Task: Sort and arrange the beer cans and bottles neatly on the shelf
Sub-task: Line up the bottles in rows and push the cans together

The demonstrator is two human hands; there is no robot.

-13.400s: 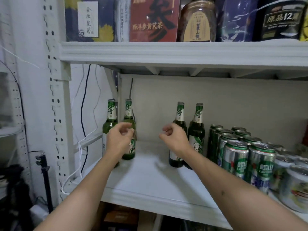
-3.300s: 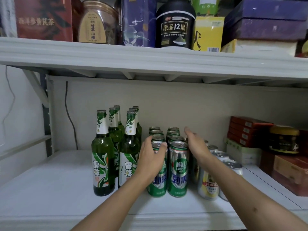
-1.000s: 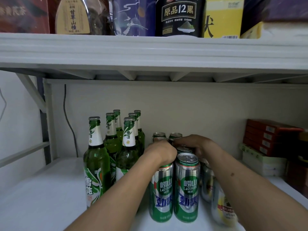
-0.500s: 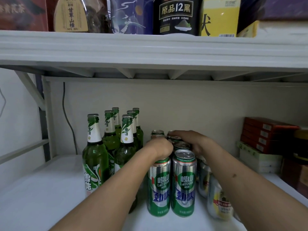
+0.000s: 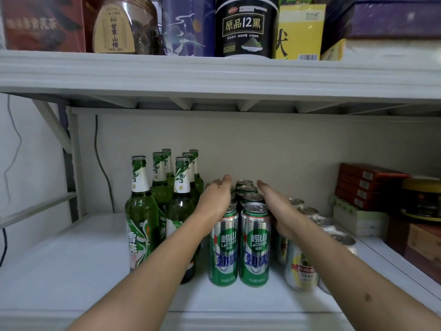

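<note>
Several green beer bottles (image 5: 142, 216) stand in two rows on the white shelf (image 5: 71, 271), left of centre. Right of them, green cans (image 5: 254, 244) stand in two rows running back to the wall. Silver and yellow cans (image 5: 301, 266) stand further right. My left hand (image 5: 216, 201) lies with straight fingers along the left side of the green can rows. My right hand (image 5: 276, 206) lies with straight fingers along their right side. Neither hand holds anything.
Red boxes (image 5: 365, 185), a yellow-lidded jar (image 5: 421, 199) and cartons crowd the shelf's right end. The upper shelf (image 5: 214, 72) carries tins, a jar and boxes. A black cable (image 5: 100, 163) hangs at the back left. A bare stretch of shelf lies left of the bottles.
Both hands were curled over the tops of the green cans; now they have opened and flank the can rows with fingers straight. The camera has drawn back slightly.
</note>
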